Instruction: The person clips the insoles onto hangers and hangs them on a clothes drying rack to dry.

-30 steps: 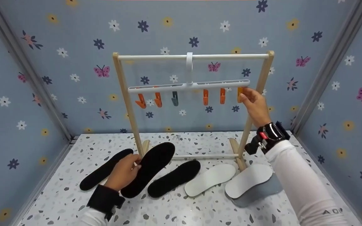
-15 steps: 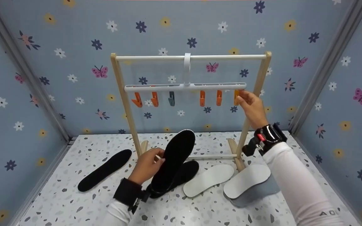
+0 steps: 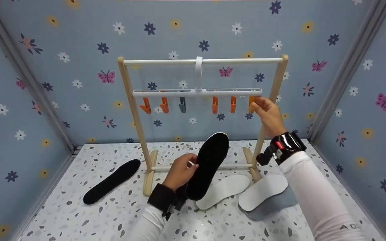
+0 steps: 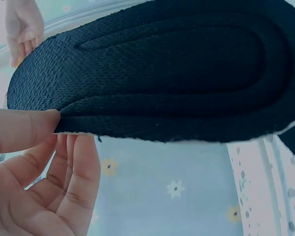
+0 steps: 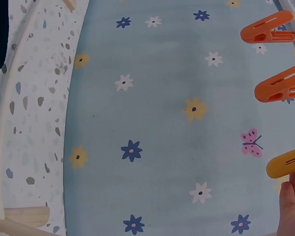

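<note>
My left hand [image 3: 181,170] pinches a black insole [image 3: 210,164] by its edge, lifted and tilted above the white insoles. In the left wrist view, the thumb lies on the insole's upper face [image 4: 162,69], which has a grooved heel. My right hand [image 3: 269,115] holds a yellow clothespin [image 3: 251,104] at the right end of a white hanger [image 3: 166,94]. The right wrist view shows fingers against this clothespin [image 5: 287,162]; most of that hand is out of frame. Several orange clothespins [image 3: 215,105] and a grey one [image 3: 182,105] hang along the same bar.
A wooden rack [image 3: 127,83] with a white top rail [image 3: 240,61] carries the hanger. On the speckled tabletop [image 3: 106,221] lie a black insole [image 3: 112,182], a white insole [image 3: 224,191], and another white insole [image 3: 263,192] overlapping a grey one [image 3: 273,207]. Patterned walls enclose the space.
My left hand has lifted the black insole and carried it rightward, over the black insole in the middle, which is now mostly hidden. My right hand stays on the yellow clothespin.
</note>
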The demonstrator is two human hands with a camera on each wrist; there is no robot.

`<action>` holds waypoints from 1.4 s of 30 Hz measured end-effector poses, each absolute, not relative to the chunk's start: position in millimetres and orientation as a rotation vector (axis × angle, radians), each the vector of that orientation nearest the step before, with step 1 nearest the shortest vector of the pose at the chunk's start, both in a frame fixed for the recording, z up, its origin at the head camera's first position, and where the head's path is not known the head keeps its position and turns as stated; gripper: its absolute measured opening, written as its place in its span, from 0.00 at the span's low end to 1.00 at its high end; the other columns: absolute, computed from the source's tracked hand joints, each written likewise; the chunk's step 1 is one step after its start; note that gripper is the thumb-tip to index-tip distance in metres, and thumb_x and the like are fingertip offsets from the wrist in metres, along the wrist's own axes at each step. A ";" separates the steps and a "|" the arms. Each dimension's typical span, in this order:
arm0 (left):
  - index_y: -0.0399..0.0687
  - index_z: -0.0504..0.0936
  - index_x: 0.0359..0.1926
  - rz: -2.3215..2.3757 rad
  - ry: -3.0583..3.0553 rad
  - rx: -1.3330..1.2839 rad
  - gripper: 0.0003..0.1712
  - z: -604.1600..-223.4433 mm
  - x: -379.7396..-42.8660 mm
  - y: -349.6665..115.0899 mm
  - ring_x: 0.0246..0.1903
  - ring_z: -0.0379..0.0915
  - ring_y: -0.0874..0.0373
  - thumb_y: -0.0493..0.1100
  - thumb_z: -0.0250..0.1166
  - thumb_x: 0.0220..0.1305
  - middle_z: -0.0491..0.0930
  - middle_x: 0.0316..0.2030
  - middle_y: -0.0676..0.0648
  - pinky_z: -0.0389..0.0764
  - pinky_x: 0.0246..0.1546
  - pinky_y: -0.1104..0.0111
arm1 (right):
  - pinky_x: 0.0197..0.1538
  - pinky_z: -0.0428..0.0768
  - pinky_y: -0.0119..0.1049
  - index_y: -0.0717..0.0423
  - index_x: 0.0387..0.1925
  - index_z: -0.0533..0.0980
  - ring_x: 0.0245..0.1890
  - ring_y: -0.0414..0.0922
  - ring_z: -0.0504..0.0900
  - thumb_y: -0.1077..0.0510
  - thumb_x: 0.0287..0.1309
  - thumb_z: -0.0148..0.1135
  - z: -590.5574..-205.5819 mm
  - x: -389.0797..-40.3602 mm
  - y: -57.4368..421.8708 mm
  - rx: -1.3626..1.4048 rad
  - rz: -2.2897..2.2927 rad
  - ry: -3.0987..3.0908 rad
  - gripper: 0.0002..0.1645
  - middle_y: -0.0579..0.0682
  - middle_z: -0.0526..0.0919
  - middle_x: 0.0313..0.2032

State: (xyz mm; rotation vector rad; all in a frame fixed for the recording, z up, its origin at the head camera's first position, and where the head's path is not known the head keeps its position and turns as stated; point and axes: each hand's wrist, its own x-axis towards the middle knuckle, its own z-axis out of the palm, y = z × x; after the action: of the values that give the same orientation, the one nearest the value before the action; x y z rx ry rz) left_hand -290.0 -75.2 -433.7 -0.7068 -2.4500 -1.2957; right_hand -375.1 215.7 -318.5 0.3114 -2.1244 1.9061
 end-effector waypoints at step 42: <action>0.40 0.80 0.38 -1.448 -2.567 -0.605 0.06 -425.1 -333.1 11.9 0.38 0.77 0.52 0.33 0.60 0.61 0.80 0.36 0.44 0.77 0.39 0.66 | 0.54 0.69 0.34 0.74 0.53 0.71 0.38 0.38 0.76 0.61 0.64 0.56 -312.8 -372.0 216.4 0.333 1.988 -1.987 0.21 0.38 0.81 0.30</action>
State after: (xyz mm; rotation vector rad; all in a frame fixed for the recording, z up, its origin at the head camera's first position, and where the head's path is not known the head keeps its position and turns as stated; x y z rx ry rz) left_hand -333.1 11.9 -425.1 -0.6051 -2.5672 -1.4479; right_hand -372.0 216.4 -312.8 0.3334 -1.9874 1.9885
